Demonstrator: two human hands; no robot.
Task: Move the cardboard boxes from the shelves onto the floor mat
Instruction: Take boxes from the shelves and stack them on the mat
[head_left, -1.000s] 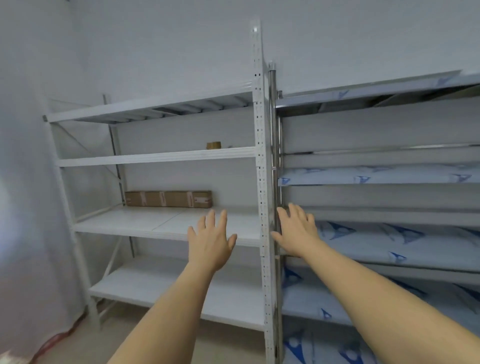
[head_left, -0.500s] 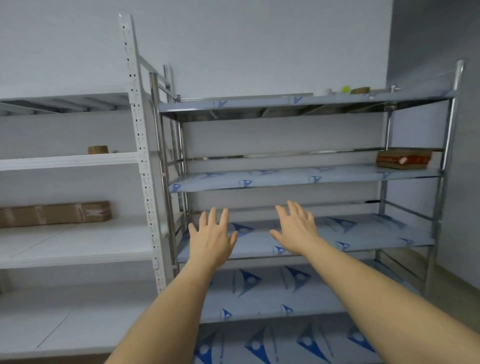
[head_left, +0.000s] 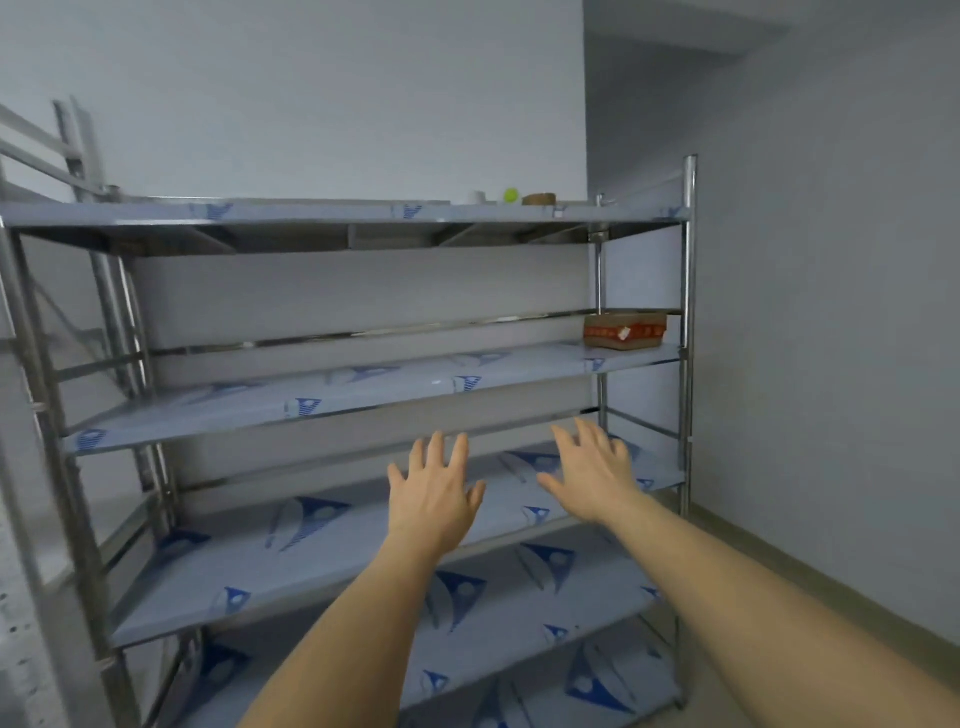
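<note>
A metal shelf rack (head_left: 688, 322) fills the frame's centre, a cardboard box (head_left: 625, 329) at the right end of its second shelf, small items on top at upper right, and two hands (head_left: 435, 493) before the lower shelves.

Steel shelf rack (head_left: 688, 291) — cardboard box (head_left: 625, 329) on second shelf, small items on top.

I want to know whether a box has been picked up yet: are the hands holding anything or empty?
Empty. The left hand and right hand are spread open in front of the shelves; the cardboard box sits untouched.
</note>
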